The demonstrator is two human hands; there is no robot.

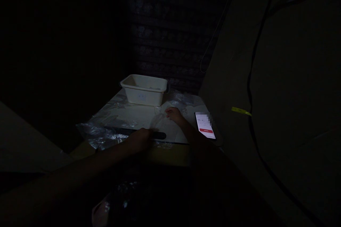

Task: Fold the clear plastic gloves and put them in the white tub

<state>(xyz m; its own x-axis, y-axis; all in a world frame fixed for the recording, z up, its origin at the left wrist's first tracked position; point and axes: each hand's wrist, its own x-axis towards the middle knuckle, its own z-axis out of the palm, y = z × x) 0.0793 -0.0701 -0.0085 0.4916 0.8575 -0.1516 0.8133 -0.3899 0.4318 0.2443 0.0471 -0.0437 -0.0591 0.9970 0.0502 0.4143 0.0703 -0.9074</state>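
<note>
My left hand (140,140) is closed at the front of the table, over a long dark bar with a rounded end (160,135). It appears wrapped round the bar, though its fingers are mostly in shadow. Farther forward and to the right, my right hand (173,113) has its fingers curled together in a pinch. A faint, see-through streak runs from those fingertips towards my left hand; it is too dim to name. Crumpled clear plastic film (97,134) lies at the table's left front corner, by the bar's far end.
A pale plastic tub (144,95) with side handles stands at the back of the light tabletop (128,111). A lit phone (205,127) lies at the right edge. Beyond it, a dark cable (249,85) with a yellow tag (241,111) hangs along a wall. Surroundings are very dark.
</note>
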